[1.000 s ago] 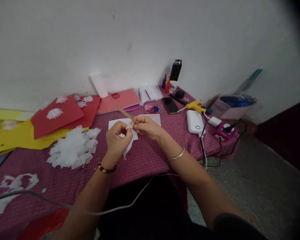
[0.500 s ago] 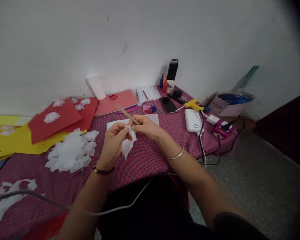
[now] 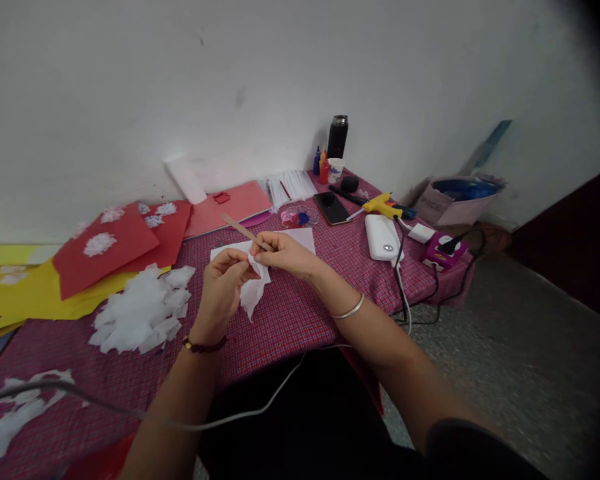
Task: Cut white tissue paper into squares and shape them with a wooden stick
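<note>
My left hand point(image 3: 223, 280) pinches a piece of thin white tissue point(image 3: 253, 293), which hangs below the fingers. My right hand point(image 3: 285, 253) meets it at the top of the tissue and grips a flat wooden stick point(image 3: 240, 229) that points up and to the left. Both hands' fingertips are close together over a white sheet point(image 3: 303, 239) on the checked tablecloth. Whether the right fingertips also grip the tissue is hard to tell. A pile of white tissue pieces point(image 3: 143, 310) lies left of my left hand.
Red cards point(image 3: 125, 243) with paper tufts lie on yellow sheets point(image 3: 80, 303). Behind are a pink folder point(image 3: 240, 203) and white strips point(image 3: 300, 185). To the right are a phone point(image 3: 332, 208), yellow glue gun point(image 3: 381, 205), white power bank point(image 3: 383, 238) and purple socket block point(image 3: 443, 252). A cable crosses in front.
The view has shifted slightly. The fingertips have moved a little on the tissue, and the stick is still held in my right hand.
</note>
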`<control>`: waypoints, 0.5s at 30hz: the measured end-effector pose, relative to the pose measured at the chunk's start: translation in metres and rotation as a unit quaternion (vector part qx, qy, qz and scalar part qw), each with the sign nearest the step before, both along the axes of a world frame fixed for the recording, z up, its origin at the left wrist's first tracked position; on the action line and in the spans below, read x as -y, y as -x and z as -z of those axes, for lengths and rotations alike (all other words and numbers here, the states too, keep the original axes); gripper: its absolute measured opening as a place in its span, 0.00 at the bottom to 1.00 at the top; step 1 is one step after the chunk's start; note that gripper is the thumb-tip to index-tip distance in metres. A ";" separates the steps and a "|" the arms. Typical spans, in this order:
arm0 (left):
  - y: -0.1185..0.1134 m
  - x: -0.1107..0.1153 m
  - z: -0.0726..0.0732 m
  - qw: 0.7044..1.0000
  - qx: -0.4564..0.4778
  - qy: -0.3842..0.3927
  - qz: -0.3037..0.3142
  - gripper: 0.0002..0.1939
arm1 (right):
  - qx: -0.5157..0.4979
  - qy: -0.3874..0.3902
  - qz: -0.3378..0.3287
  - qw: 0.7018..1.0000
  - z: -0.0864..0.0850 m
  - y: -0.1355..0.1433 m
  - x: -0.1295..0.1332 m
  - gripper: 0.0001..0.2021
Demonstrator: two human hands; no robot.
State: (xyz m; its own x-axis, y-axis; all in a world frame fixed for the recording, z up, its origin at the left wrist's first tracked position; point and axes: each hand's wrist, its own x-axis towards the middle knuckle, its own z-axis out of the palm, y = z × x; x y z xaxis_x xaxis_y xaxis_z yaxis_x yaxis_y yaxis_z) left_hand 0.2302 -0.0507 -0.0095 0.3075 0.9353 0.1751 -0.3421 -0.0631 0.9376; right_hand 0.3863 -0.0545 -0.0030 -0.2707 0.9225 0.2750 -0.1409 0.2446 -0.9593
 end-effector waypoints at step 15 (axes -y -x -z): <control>0.003 -0.006 0.003 0.998 -0.020 0.061 0.022 0.05 | 0.038 -0.024 -0.012 0.999 0.002 0.000 -0.003 0.03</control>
State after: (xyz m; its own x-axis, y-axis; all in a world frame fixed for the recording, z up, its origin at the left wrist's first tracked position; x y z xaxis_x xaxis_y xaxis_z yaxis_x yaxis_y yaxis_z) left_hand 0.2269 -0.0450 -0.0129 0.3536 0.9342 0.0476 -0.3044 0.0668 0.9502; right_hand 0.3861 -0.0515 -0.0049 -0.3142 0.9021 0.2957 -0.0736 0.2874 -0.9550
